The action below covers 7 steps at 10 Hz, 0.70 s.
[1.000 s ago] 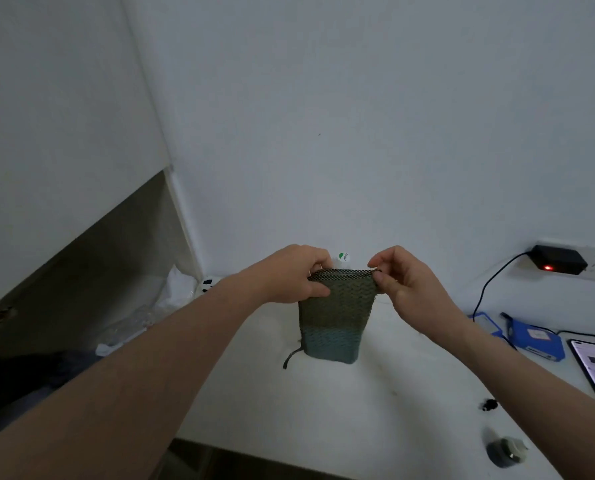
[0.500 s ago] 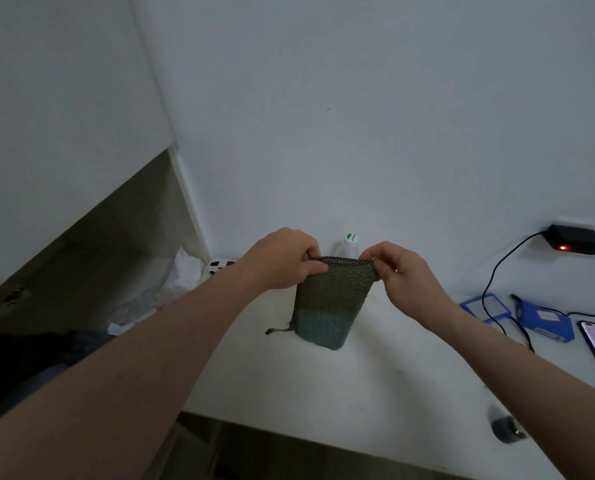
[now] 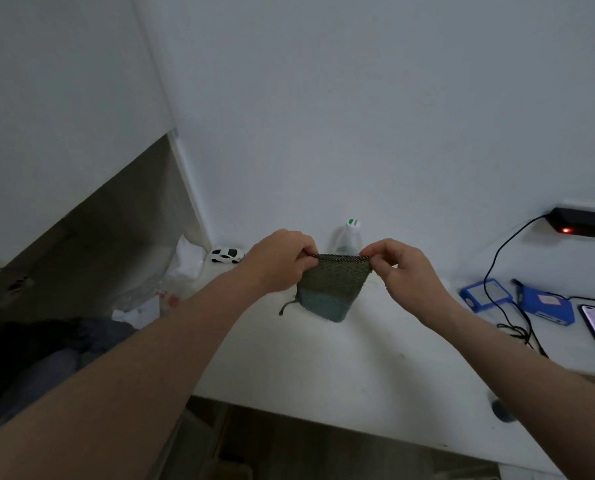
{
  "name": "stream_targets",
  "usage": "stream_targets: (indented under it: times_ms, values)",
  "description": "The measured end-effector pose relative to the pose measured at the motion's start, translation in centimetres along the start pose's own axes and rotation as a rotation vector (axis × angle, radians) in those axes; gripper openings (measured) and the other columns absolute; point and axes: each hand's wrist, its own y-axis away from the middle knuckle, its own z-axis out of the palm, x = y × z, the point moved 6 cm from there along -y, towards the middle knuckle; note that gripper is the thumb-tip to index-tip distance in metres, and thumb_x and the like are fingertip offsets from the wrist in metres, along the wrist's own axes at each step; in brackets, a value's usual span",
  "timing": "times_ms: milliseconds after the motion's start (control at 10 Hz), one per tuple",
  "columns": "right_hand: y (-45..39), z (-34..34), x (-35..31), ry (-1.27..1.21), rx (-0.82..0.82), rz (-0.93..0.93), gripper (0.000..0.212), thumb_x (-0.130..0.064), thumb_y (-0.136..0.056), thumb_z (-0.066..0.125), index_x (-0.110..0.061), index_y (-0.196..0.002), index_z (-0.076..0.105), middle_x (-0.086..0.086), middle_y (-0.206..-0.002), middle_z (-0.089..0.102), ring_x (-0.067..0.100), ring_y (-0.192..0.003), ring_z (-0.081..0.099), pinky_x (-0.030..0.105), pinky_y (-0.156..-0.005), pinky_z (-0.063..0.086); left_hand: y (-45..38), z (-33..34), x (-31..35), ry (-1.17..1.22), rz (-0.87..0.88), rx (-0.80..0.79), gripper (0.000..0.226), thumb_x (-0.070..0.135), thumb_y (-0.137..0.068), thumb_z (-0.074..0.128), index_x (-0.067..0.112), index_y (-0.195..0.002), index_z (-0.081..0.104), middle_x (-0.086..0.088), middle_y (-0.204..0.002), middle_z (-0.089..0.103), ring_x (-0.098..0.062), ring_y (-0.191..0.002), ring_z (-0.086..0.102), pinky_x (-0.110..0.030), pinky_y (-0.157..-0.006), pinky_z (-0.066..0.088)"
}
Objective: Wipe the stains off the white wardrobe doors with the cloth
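Left hand (image 3: 282, 259) and right hand (image 3: 401, 275) are each pinching a top corner of the cloth (image 3: 329, 289), which is hanging stretched between them above the bench (image 3: 306, 368); bottle (image 3: 348, 235) standing just behind.

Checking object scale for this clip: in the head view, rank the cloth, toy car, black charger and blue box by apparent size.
1. cloth, nearest the camera, so its lead is partly nearness
2. blue box and black charger look alike, unranked
3. toy car

Dim flat light, wide-angle edge distortion
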Motion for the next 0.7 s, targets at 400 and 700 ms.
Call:
stream_targets:
  times_ms: [400, 700]
  values:
    - [10.3, 10.1, 14.9, 0.15, -0.398, 0.304, 0.027, -0.004, -0.094, 0.056, -0.028, -0.089, 0.065, -0.009, -0.088, 0.068, 0.011, -0.084, 0.063, 0.008, -0.067, 0.044, 9.8, 18.3, -5.6, 0.129, -0.268, -0.559, 0.014, 0.023, -0.093, 0.065, 0.022, -0.107, 0.064, 0.004, -0.1, 0.061, -0.014, -0.095, 0.06, -0.029, -0.086, 0.049]
    - [6.4, 11.1, 16.8, 0.136, -0.265, 0.326, 0.022, -0.005, -0.095, 0.053, -0.021, -0.103, 0.066, -0.004, -0.096, 0.068, 0.018, -0.087, 0.063, 0.012, -0.067, 0.045, 6.9, 19.7, -8.2, 0.23, -0.379, -0.316, 0.013, 0.021, -0.096, 0.061, 0.02, -0.107, 0.067, 0.007, -0.1, 0.063, -0.014, -0.096, 0.061, -0.034, -0.09, 0.051]
